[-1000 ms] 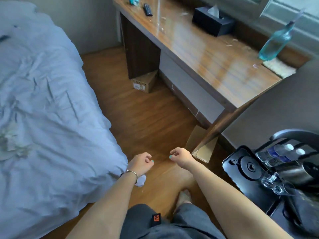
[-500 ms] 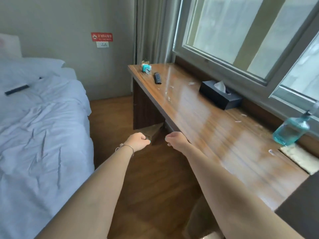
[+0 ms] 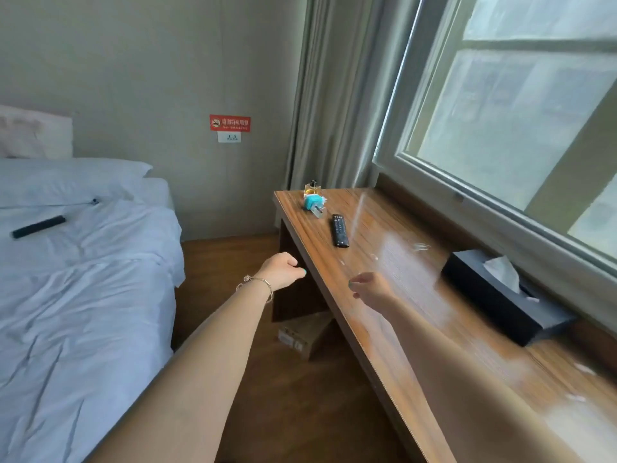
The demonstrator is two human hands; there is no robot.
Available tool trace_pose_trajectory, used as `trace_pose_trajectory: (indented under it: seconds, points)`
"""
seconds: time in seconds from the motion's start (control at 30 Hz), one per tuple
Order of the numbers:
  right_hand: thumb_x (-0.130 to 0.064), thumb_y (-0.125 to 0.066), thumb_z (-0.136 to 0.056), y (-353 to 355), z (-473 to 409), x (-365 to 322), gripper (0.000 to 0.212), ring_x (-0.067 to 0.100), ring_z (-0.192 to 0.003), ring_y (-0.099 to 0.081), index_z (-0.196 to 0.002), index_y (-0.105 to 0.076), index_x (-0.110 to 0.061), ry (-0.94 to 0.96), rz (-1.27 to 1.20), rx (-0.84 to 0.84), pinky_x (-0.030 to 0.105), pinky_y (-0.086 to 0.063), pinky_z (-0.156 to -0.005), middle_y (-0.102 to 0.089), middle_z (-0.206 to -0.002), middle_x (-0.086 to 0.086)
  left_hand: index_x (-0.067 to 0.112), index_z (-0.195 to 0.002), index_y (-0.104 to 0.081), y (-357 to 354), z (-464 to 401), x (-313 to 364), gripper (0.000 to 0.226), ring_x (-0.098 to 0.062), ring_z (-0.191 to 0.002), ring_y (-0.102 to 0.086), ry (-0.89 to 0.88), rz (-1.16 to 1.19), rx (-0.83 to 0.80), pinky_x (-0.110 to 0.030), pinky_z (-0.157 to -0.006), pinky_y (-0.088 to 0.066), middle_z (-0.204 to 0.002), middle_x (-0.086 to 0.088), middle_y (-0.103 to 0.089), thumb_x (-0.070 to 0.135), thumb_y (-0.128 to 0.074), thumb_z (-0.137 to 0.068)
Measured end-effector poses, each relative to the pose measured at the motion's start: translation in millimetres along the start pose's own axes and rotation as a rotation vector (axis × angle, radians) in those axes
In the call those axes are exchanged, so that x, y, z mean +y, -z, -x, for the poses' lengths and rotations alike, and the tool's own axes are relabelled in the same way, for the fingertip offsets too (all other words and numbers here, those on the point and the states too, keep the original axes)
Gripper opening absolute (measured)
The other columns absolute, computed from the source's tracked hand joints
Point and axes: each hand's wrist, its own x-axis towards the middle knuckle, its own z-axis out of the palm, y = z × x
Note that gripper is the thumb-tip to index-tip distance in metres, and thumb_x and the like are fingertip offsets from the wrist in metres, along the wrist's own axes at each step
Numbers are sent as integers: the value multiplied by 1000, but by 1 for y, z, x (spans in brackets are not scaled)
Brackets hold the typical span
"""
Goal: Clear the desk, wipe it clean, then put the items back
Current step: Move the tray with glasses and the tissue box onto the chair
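Along the right side of the room, under the window, the desk [image 3: 394, 262] runs from near to far with its things on top: a black remote [image 3: 340, 230] toward the far end, a small teal object [image 3: 312, 202] and a little glass bottle [image 3: 313, 187] just beyond it at the far corner, and a black tissue box [image 3: 500, 295] nearer, against the window ledge. Small white scraps dot the wood.

The right hand [image 3: 369, 289] hovers over the desktop, blurred, its fingers loosely parted and holding nothing. The left hand [image 3: 279, 270] hangs beside the desk's front edge over the floor, curled into a loose fist; whether anything sits inside it cannot be told.

Clearing looks like the step in hand, and nothing seems removed yet. A sensible way is to take the remote first, pinching it across its long sides, then gather the small far-corner pieces, keeping the bottle upright. The tissue box wants a grasp across its width.

Open floor lies between the desk and the bed [image 3: 83, 279] on the left, and the bed offers a soft place to set things. A cardboard box [image 3: 305, 335] sits under the desk near the front edge, so feet should mind it.
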Motion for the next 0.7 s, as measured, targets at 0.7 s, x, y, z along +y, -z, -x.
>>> trace_pose_trajectory:
  seconds: [0.7]
  points:
    - [-14,-65,-86,-56,-282,-140,44,13,-117,-49,-128,-55,-22,-50,-42,204,28,-44,-98,-53,-131,0,23,-141,-43,97,-373,-7,57,-20,-127,-47,-152,11,-197,-33,-103,-44,-143,-5,-44,24,-66,-89]
